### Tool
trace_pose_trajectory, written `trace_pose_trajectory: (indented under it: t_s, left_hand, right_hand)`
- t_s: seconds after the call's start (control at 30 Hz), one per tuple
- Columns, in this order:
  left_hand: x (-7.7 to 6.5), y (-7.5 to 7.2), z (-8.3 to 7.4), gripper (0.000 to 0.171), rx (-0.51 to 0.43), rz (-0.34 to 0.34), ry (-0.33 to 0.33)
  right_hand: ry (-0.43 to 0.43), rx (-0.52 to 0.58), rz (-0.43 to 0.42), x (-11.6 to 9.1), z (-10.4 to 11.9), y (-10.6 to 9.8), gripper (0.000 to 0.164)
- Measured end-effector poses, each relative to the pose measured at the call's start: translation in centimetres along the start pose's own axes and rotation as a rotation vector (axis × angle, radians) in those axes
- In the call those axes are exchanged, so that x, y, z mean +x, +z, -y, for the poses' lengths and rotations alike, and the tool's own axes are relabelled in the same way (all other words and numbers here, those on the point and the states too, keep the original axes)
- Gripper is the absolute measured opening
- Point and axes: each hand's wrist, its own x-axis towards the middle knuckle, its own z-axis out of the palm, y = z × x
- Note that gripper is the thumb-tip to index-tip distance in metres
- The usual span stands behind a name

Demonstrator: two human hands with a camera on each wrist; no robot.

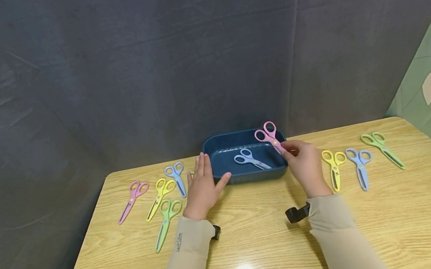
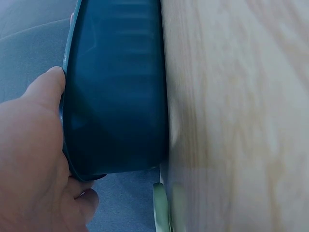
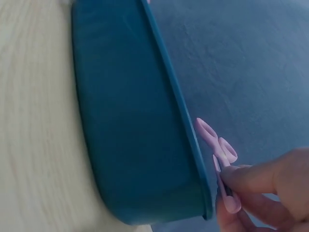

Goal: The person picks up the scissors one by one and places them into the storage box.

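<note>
A dark blue rectangular bin (image 1: 248, 178) stands at the back of the table. Inside it lies one pair of blue scissors (image 1: 251, 159). My right hand (image 1: 307, 164) pinches a pair of pink scissors (image 1: 270, 137) by the blade end, handles upward, over the bin's right end; the right wrist view shows thumb and fingers on the pink scissors (image 3: 223, 159). My left hand (image 1: 202, 187) rests on the bin's left end with its fingers straight. In the left wrist view, the thumb (image 2: 50, 84) touches the rim of the bin (image 2: 116, 92).
Left of the bin on the wooden table (image 1: 266, 239) lie pink scissors (image 1: 133, 200), yellow scissors (image 1: 160, 198), blue scissors (image 1: 178, 178) and green scissors (image 1: 166, 223). To the right are yellow scissors (image 1: 335, 169), blue scissors (image 1: 361, 168) and green scissors (image 1: 383, 150). A dark curtain (image 1: 187, 63) hangs behind.
</note>
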Motion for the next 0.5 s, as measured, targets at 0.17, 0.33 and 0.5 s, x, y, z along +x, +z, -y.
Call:
trace_pose_trajectory:
  t_s: [0.17, 0.33, 0.5]
  left_hand:
    - [0.1, 0.0, 0.0, 0.092, 0.007, 0.000, -0.002]
    - [0.0, 0.0, -0.1, 0.092, 0.010, -0.003, -0.004]
    - [0.0, 0.0, -0.1, 0.093, 0.016, -0.003, -0.005]
  right_hand:
    - [-0.035, 0.007, 0.000, -0.1, -0.1, 0.6, 0.020]
    - [-0.062, 0.010, 0.001, -0.2, -0.1, 1.2, 0.019]
    - [-0.080, -0.002, -0.017, -0.3, -0.1, 1.6, 0.018]
